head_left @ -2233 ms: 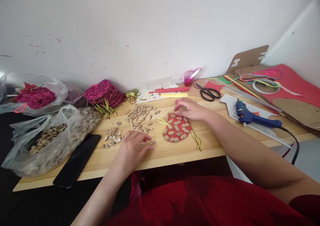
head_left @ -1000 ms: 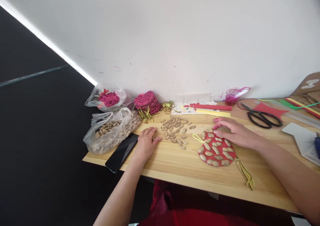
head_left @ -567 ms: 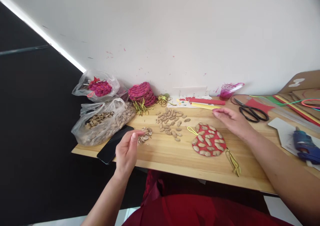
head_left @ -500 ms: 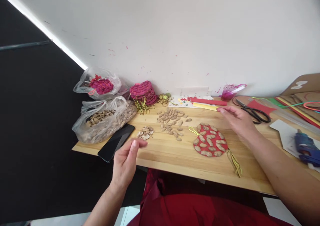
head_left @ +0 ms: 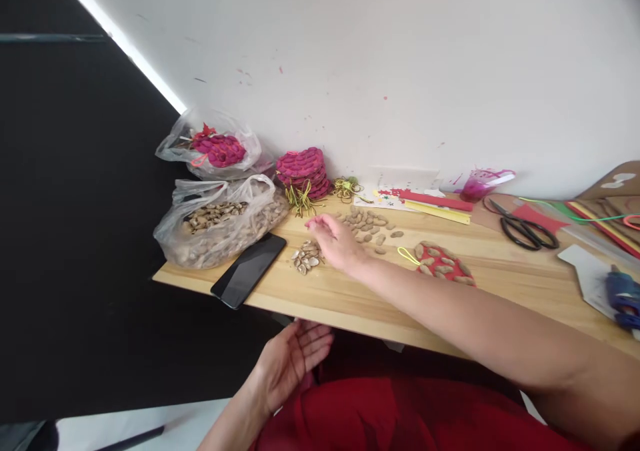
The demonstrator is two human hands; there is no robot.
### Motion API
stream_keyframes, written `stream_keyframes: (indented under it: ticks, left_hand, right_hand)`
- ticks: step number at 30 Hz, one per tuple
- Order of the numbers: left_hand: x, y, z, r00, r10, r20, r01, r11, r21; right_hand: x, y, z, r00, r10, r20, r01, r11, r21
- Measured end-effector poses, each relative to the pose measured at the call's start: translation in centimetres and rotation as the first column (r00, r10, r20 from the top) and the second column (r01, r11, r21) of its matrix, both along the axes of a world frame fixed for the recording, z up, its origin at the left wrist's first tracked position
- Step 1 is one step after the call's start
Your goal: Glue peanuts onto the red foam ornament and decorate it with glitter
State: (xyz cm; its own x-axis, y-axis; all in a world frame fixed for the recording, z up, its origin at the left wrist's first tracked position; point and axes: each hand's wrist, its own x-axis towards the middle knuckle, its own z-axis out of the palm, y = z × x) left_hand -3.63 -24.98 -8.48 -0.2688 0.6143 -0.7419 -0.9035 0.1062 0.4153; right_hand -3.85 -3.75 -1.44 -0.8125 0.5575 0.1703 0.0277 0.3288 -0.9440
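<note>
My left hand (head_left: 297, 354) is just below the table's front edge, palm up, fingers stretched out and holding nothing. My right hand (head_left: 337, 243) reaches across the table to a small heap of broken peanut shells (head_left: 306, 259). It is beside the heap's right side, fingers extended downward and partly hidden, with nothing visible in its grasp. Whole peanuts (head_left: 367, 221) lie scattered behind and right of that hand. Under my right forearm, partly covered, is a red piece with peanuts fixed on it (head_left: 445, 262) and a yellow cord loop.
A black phone (head_left: 249, 271) lies at the table's front left. Plastic bags of peanuts (head_left: 220, 228) and purple pieces (head_left: 220, 150) stand behind it, beside a purple stack (head_left: 304, 171). Scissors (head_left: 525, 228), red and yellow strips (head_left: 437, 206), and a blue glue gun (head_left: 624, 298) are rightward.
My right hand has left the yellow strip and swung left to the shells. My left hand has dropped below the table edge and turned palm up. The view has shifted slightly.
</note>
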Motion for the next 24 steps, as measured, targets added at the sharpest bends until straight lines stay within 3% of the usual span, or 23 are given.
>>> stream_keyframes:
  ticks: [3,6,9,12,16,24]
  left_hand:
    - [-0.8,0.4,-0.3,0.995,0.101,0.024,-0.102,0.994,0.044]
    - [-1.2,0.7,-0.5,0.987,0.140,0.078,-0.147,0.984,0.096]
    - [-1.5,1.0,-0.6,0.980,0.157,0.124,-0.174,0.974,0.143]
    - [-1.8,1.1,-0.4,0.977,0.155,0.148,-0.179,0.970,0.167]
    - [-2.1,1.1,0.2,0.969,0.164,0.183,-0.192,0.970,0.147]
    - [-2.2,1.2,0.1,0.959,0.205,0.194,-0.238,0.958,0.161]
  right_hand:
    - [-2.8,0.2,-1.5,0.999,-0.007,0.041,0.007,1.000,0.010]
    - [-3.7,-0.4,-1.8,0.998,0.050,0.048,-0.051,0.999,0.015]
    - [-3.5,-1.5,-1.8,0.978,0.187,0.094,-0.195,0.977,0.086]
    - [-3.0,-2.1,-2.0,0.943,0.326,0.069,-0.332,0.907,0.259]
    - [-2.5,-2.5,-2.6,0.928,0.373,-0.003,-0.334,0.834,0.439]
    - [-0.5,-5.1,-2.6,0.910,0.413,0.028,-0.383,0.813,0.439]
